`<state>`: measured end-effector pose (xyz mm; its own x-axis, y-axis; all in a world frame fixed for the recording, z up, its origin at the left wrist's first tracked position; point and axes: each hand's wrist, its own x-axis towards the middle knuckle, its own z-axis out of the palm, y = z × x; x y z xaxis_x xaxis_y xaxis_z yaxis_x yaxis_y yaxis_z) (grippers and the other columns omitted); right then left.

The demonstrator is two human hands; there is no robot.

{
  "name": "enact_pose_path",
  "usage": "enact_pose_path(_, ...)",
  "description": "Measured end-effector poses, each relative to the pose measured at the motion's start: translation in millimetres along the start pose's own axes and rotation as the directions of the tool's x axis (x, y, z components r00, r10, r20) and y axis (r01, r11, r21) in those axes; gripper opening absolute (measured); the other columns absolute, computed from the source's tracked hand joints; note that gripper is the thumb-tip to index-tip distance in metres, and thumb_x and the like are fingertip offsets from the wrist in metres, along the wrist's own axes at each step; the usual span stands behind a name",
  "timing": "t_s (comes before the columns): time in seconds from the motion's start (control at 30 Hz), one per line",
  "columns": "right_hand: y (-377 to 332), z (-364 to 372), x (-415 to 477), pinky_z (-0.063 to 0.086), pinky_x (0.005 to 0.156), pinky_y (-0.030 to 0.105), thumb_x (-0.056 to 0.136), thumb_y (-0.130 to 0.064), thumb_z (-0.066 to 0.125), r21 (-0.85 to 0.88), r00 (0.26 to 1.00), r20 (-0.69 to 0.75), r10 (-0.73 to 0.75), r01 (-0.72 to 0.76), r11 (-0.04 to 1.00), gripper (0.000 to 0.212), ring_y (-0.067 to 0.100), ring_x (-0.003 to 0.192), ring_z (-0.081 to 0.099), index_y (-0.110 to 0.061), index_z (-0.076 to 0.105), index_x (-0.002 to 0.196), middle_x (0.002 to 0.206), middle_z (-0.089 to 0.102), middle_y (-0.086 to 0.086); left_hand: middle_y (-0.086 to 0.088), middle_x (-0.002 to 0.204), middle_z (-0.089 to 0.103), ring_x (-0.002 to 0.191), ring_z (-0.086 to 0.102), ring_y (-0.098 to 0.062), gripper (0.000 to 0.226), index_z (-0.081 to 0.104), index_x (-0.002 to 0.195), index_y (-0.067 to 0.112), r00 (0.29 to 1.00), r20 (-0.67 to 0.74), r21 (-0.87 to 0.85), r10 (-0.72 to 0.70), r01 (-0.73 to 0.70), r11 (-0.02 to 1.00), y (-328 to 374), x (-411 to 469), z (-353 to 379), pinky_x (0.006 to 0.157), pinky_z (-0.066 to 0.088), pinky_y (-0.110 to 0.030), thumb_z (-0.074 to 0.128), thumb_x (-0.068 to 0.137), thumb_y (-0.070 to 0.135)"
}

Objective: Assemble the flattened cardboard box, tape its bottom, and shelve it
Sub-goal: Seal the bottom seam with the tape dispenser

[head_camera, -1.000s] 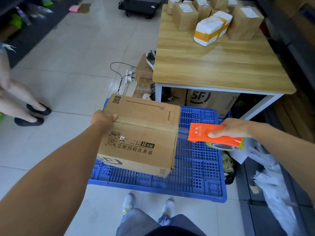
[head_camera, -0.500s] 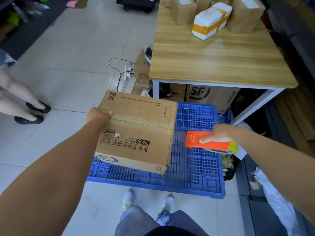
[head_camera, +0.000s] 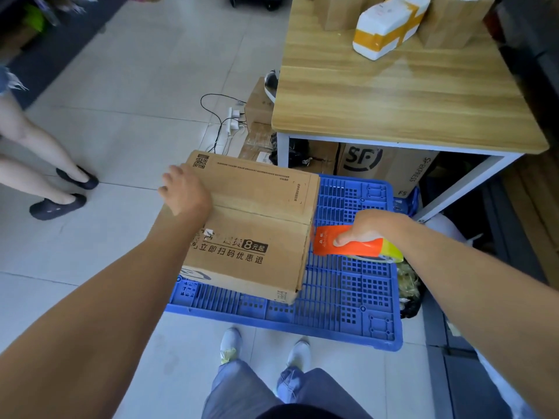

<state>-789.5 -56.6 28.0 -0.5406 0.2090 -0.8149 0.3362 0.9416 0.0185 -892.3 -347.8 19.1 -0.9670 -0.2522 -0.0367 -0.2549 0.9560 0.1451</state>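
The brown cardboard box (head_camera: 260, 225) stands assembled on a blue plastic pallet (head_camera: 348, 285), its two closed flaps facing up with the seam running left to right. My left hand (head_camera: 184, 192) lies flat on the box's left end, pressing over the seam. My right hand (head_camera: 367, 228) grips an orange tape dispenser (head_camera: 348, 244) with a roll of tape, its front edge touching the box's right edge at the seam.
A wooden table (head_camera: 393, 95) with several packed parcels stands behind the pallet, with an SF carton (head_camera: 381, 167) under it. Another person's legs (head_camera: 39, 164) stand at the left. A power strip with cables (head_camera: 233, 122) lies on the tiled floor. My feet are below the pallet.
My right hand has brought the tape dispenser leftward to the box's right edge. My left hand has slid from the box's left edge onto its top, over the seam.
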Motion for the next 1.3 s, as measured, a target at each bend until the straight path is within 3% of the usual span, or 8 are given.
enact_pose_path(0.13,-3,0,-3,0.04,0.105,0.041,0.08,-0.07,0.053,-0.01,1.0,-0.007,-0.009,0.009,1.0,0.09,0.032,0.133,0.043,-0.008,0.037,0.145,0.151,0.038,0.01,-0.017,0.134,0.041,0.123,0.042,-0.032,0.067,0.041,0.134,0.005,0.937,0.186,0.058,0.295,-0.31,0.949,61,-50,1,0.103,0.034,-0.046,0.051,0.087,0.051)
enact_pose_path(0.23,-5,0,-4,0.042,0.101,0.039,0.08,-0.069,0.053,-0.013,1.0,0.003,-0.018,0.018,1.0,0.088,0.031,0.126,0.048,-0.008,0.041,0.143,0.147,0.043,0.01,-0.016,0.153,0.022,0.143,0.021,-0.031,0.092,0.022,0.147,0.008,0.827,0.317,-0.115,0.464,-0.452,0.885,93,-90,13,0.117,0.018,-0.047,0.051,0.082,0.065)
enact_pose_path(0.37,-1,0,-2,0.044,0.095,0.038,0.081,-0.068,0.054,-0.007,1.0,0.006,-0.007,0.007,1.0,0.083,0.031,0.117,0.053,-0.008,0.046,0.137,0.138,0.05,0.01,-0.01,0.16,-0.016,0.146,-0.018,-0.026,0.106,-0.01,0.151,0.013,0.765,0.435,-0.156,0.475,-0.456,0.876,98,-98,36,0.119,-0.007,-0.045,0.051,0.082,0.064)
enact_pose_path(0.6,-12,-2,2,0.049,0.096,0.041,0.078,-0.068,0.056,-0.034,0.999,-0.041,-0.026,0.025,0.999,0.082,0.032,0.112,0.056,-0.009,0.05,0.134,0.131,0.056,0.01,-0.01,0.158,-0.023,0.144,-0.025,-0.025,0.102,-0.017,0.149,0.012,0.761,0.438,-0.176,0.478,-0.449,0.876,97,-100,39,0.115,-0.015,-0.044,0.051,0.087,0.056)
enact_pose_path(0.8,-24,18,8,0.048,0.087,0.035,0.085,-0.052,0.06,-0.197,0.966,-0.254,0.044,-0.097,0.976,0.053,0.026,0.105,0.061,-0.013,0.057,0.12,0.115,0.063,0.006,-0.01,0.159,-0.019,0.145,-0.023,-0.025,0.099,-0.01,0.152,0.013,0.749,0.42,-0.258,0.513,-0.444,0.858,96,-99,39,0.115,-0.015,-0.044,0.051,0.087,0.056)
enact_pose_path(1.03,-7,45,54,0.048,0.098,0.046,0.088,-0.054,0.049,0.206,0.976,-0.117,0.183,-0.156,0.966,0.063,0.034,0.106,0.062,-0.019,0.045,0.139,0.121,0.062,0.014,0.0,0.151,0.03,0.139,0.03,-0.021,0.05,0.04,0.142,0.014,0.804,0.32,-0.495,0.501,-0.309,0.812,91,-69,19,0.117,0.025,-0.04,0.049,0.096,0.031)
enact_pose_path(1.2,-3,65,89,0.041,0.062,0.035,0.091,-0.026,0.059,0.243,0.966,-0.146,0.215,-0.175,0.954,0.05,0.024,0.076,0.056,-0.033,0.042,0.137,0.074,0.052,0.003,0.004,0.145,0.038,0.135,0.032,-0.017,0.043,0.048,0.136,0.017,0.799,0.247,-0.495,0.549,-0.383,0.78,79,-55,23,0.111,0.024,-0.031,0.054,0.094,0.024)
enact_pose_path(1.3,-1,89,117,0.05,0.059,0.027,0.093,-0.007,0.056,0.493,0.953,-0.159,0.256,-0.148,0.857,0.048,0.015,0.071,0.061,-0.015,0.046,0.139,0.072,0.049,0.007,0.006,0.143,0.039,0.133,0.032,-0.015,0.043,0.05,0.135,0.019,0.781,0.219,-0.522,0.584,-0.412,0.747,75,-50,31,0.111,0.024,-0.031,0.056,0.093,0.027)
